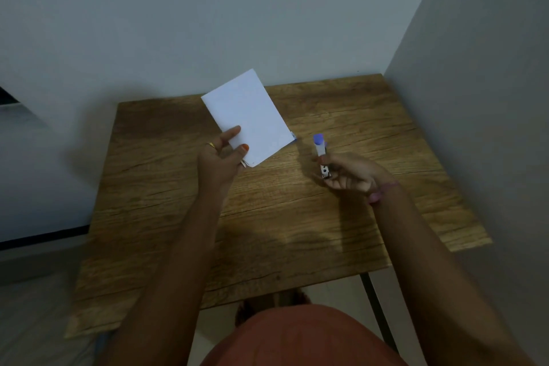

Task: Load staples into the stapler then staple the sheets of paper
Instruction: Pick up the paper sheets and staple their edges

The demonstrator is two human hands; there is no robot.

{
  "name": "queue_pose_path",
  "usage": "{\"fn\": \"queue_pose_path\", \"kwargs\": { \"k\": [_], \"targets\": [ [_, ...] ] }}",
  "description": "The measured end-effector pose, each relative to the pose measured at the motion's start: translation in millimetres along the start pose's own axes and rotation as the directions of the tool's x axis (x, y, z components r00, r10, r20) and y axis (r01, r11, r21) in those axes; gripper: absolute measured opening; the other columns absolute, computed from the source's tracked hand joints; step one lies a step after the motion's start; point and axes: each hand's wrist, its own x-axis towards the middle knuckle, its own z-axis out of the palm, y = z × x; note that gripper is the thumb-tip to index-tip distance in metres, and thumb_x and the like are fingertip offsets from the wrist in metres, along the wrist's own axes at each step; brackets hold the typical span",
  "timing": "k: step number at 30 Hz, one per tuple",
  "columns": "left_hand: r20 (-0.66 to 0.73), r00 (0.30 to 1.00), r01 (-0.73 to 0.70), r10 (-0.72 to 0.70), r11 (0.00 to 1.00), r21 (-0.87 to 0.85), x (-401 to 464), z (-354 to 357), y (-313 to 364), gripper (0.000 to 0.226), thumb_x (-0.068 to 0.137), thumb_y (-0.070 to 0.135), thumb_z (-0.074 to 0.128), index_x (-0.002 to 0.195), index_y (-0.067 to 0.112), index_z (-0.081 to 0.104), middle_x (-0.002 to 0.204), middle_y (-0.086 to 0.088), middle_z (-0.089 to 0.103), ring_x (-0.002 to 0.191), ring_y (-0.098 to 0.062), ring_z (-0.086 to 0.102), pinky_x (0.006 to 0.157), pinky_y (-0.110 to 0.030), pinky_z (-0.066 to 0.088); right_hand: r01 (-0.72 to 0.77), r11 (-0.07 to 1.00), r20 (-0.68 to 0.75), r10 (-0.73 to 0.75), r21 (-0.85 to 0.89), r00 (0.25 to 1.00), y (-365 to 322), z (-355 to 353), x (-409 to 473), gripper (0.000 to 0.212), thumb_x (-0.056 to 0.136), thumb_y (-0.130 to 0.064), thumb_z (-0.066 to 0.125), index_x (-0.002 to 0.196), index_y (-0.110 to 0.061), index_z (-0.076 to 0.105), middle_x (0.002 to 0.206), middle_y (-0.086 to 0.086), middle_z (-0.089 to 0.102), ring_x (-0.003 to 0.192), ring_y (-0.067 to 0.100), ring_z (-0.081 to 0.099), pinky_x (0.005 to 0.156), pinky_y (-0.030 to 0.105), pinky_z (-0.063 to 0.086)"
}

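My left hand (221, 157) pinches a small stack of white sheets of paper (249, 116) by its near corner, thumb on top, and holds it tilted above the wooden table (267, 217). A bit of blue shows under the stack's right edge; what it is I cannot tell. My right hand (350, 172) grips a small stapler (320, 151) with a purple and white body, its purple tip pointing away from me and its metal end by my fingers. The stapler is to the right of the paper and apart from it.
The table stands in a corner, with a pale wall (208, 24) behind it and another wall (475, 98) close on its right. A dark metal table leg (375, 306) shows at the near right. Floor lies to the left.
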Motion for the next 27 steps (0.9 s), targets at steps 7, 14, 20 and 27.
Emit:
{"fn": "queue_pose_path", "kwargs": {
  "k": [7, 14, 20, 27],
  "targets": [
    [0.037, 0.998, -0.045, 0.047, 0.997, -0.062, -6.6, 13.3, 13.1, 0.034, 0.082, 0.007, 0.073, 0.113, 0.022, 0.067, 0.131, -0.003, 0.061, 0.113, -0.021, 0.062, 0.062, -0.021, 0.056, 0.17, 0.977, 0.132, -0.186, 0.126, 0.974, 6.4, 22.9, -22.2, 0.027, 0.091, -0.005, 0.052, 0.103, -0.017, 0.072, 0.081, -0.003, 0.061, 0.067, 0.005, 0.056, 0.053, 0.019, 0.048],
    [0.072, 0.988, -0.133, 0.136, 0.99, -0.04, -16.4, 26.4, 26.3, 0.037, 0.081, 0.008, 0.074, 0.113, 0.025, 0.067, 0.129, -0.001, 0.062, 0.107, -0.014, 0.066, 0.067, -0.028, 0.06, 0.317, 0.948, 0.042, -0.315, -0.033, 0.948, 10.3, 43.3, -37.8, 0.018, 0.09, -0.006, 0.06, 0.106, -0.013, 0.059, 0.085, -0.001, 0.07, 0.065, 0.005, 0.062, 0.054, 0.021, 0.05],
    [0.119, 0.972, -0.204, 0.201, 0.979, 0.015, -21.4, 32.0, 28.2, 0.037, 0.083, 0.007, 0.073, 0.114, 0.025, 0.068, 0.111, -0.004, 0.072, 0.096, -0.011, 0.071, 0.066, -0.027, 0.06, 0.406, 0.914, 0.094, -0.405, 0.008, 0.91, 6.4, 48.8, -49.2, 0.061, 0.08, -0.061, 0.051, 0.122, -0.018, 0.059, 0.096, -0.004, 0.067, 0.071, 0.009, 0.053, 0.064, 0.024, 0.042],
    [0.111, 0.956, -0.281, 0.27, 0.955, 0.098, -21.9, 34.4, 26.2, 0.037, 0.084, 0.007, 0.072, 0.111, 0.032, 0.067, 0.073, -0.017, 0.065, 0.07, -0.023, 0.061, 0.068, -0.027, 0.059, 0.399, 0.9, -0.008, -0.404, 0.175, 0.915, 8.3, 46.1, -55.7, 0.059, 0.08, -0.055, 0.057, 0.119, -0.01, 0.063, 0.096, 0.0, 0.065, 0.077, 0.011, 0.056, 0.068, 0.027, 0.043]
  ]
}}
